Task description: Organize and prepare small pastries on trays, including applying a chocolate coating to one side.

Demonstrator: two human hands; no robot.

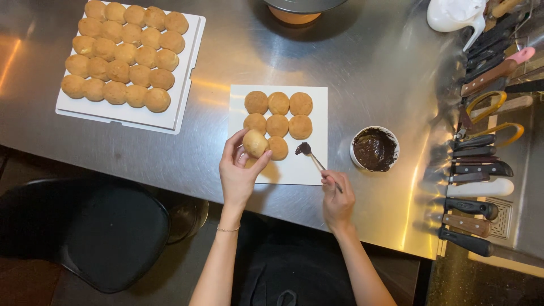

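- Steel worktop (351, 62) fills most of my view, shiny and scuffed, with everything else laid out on it.
- Black round seat (96, 232) sits below the near edge of the worktop, to my left.
- White tray (190, 68) lies at the far left, and I count a packed block of golden-brown puffs (122, 54) on it, touching one another in rows.
- Knife rack (481, 147) runs down the right side, its handles black, brown, white and one pink (blades mostly hidden from me).
- White square board (314, 164) sits at the middle of the worktop, with seven buns (278, 113) set close together in rows on its far half.
- Small white bowl (375, 148) of dark chocolate paste stands just beside the board's right edge, apart from it.
- Left hand (237, 173) is over the board's near left part, thumb and fingers curled round a single puff (255, 143), pinching it and holding it up beside the bottom-row bun.
- Right hand (338, 198) is at the board's near right corner, its fingers pressed together on the handle of a thin spoon (313, 158).
- Spoon tip carries a dab of chocolate (303, 149), hovering over bare board just right of the held puff, not touching it.
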